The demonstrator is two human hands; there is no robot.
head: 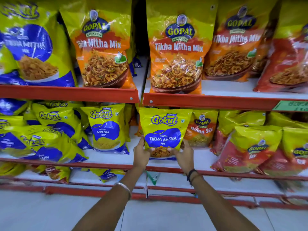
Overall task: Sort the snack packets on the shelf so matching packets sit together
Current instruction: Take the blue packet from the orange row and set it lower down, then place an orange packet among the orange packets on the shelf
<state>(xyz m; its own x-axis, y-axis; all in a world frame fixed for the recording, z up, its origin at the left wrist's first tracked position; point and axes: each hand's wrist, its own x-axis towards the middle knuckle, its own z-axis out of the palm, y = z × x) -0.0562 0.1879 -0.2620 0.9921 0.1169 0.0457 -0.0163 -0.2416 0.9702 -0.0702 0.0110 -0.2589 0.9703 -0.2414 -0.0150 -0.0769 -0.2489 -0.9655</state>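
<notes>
Your left hand (141, 152) and right hand (183, 155) were both clamped on the lower corners of the Gokul Tikha Mitha Mix packet (164, 130), thumbs in front, holding it upright at the middle shelf (106, 165) with its label out, probably to match it. Just left of your grip stood a Gokul Nylon Sev packet (106, 129), just right a Gopal Nylon Sev packet (200, 129). Above your grip sat Gopal Tikha Mitha Mix bags (176, 52); the big Gokul Tikha Mitha bag (31, 45) was up left.
</notes>
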